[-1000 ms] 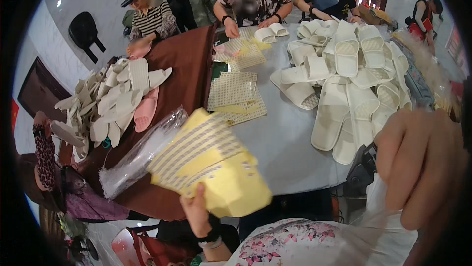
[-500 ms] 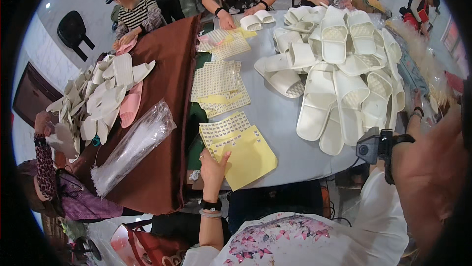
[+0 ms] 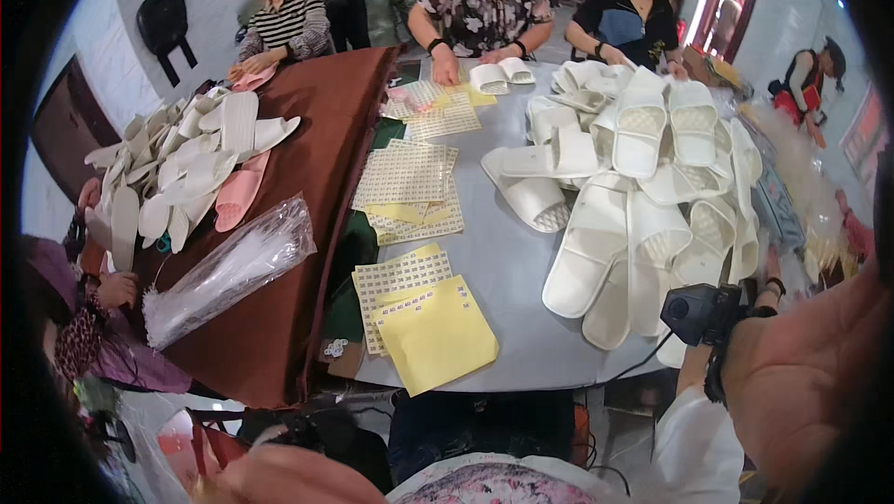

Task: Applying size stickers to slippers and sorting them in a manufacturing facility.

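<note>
My right hand [image 3: 810,355] is raised close to the camera at the right edge, a small black camera [image 3: 703,313] strapped at its wrist; its fingers are out of sight. My left hand [image 3: 289,476] looms blurred at the lower edge, fingers not visible. On the grey tabletop [image 3: 531,318] before me lies a yellow sheet [image 3: 442,332] with a row of small stickers along its top. It overlaps a printed sticker sheet [image 3: 380,271]. More sticker sheets [image 3: 410,172] lie farther back. Nearest my right hand is a heap of white slippers [image 3: 643,225].
A brown-covered table [image 3: 298,160] adjoins on the left, with white slippers [image 3: 177,160], a pink slipper [image 3: 242,192] and a clear plastic bundle [image 3: 237,271]. A pair of white slippers [image 3: 501,76] sits at the far side. Several people stand or sit around the tables.
My left hand has let go of the yellow sheet and drawn back to the lower edge, near the camera. The view has tilted up slightly. My right hand stays raised at the right.
</note>
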Available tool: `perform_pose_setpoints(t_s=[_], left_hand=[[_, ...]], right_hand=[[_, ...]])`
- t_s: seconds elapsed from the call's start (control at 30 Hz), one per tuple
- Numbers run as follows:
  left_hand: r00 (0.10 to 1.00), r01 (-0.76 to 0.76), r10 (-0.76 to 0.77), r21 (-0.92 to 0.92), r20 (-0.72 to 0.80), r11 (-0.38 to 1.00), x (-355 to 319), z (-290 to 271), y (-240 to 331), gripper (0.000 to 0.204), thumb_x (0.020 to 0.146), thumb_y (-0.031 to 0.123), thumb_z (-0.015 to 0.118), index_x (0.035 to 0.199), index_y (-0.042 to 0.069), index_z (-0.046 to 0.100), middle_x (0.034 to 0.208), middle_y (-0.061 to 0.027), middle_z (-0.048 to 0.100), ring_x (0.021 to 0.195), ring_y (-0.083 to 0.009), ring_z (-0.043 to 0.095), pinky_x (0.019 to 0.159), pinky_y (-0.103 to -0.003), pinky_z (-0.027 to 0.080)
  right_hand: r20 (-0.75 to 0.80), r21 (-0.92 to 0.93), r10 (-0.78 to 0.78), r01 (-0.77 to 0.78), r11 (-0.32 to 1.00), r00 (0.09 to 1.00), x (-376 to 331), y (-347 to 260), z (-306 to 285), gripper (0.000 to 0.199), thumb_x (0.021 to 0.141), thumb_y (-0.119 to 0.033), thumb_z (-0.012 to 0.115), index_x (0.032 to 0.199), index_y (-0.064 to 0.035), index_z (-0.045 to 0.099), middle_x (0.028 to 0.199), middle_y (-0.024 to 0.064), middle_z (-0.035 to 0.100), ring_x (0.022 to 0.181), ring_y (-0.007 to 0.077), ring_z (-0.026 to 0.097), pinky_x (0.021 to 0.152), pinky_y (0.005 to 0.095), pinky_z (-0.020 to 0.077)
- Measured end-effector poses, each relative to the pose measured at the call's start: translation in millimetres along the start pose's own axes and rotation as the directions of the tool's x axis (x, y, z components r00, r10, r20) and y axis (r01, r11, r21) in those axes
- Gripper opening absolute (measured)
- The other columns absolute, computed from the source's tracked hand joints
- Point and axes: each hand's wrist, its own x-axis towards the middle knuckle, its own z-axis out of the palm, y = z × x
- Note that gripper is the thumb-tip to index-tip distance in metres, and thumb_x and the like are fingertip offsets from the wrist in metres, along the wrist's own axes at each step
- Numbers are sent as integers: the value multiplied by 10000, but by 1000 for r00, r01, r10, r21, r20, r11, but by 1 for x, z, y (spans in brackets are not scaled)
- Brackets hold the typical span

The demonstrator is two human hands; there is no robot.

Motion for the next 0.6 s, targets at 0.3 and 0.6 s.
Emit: perform_pose_setpoints(t_s=[0.3, 0.6], left_hand=[[908, 129, -62, -138, 415, 982, 35, 67, -31, 103, 879, 144, 566, 969, 119, 608, 718, -67, 612, 544, -177, 588, 447, -293, 438], [860, 241, -106, -215, 499, 946, 20, 109, -45, 83, 871, 130, 566, 944, 113, 602, 701, -65, 605, 535, -170, 580, 442, -285, 427]], right_hand=[[-15, -105, 25, -26, 994, 1000, 20, 2, 3, 268, 846, -270, 575, 998, -208, 362, 695, -48, 427, 663, 88, 433, 629, 276, 282], [-49, -195, 44, -53, 979, 998, 24, -4, -4, 312, 854, -281, 568, 1048, -211, 334, 701, -48, 410, 658, 87, 417, 629, 278, 280]])
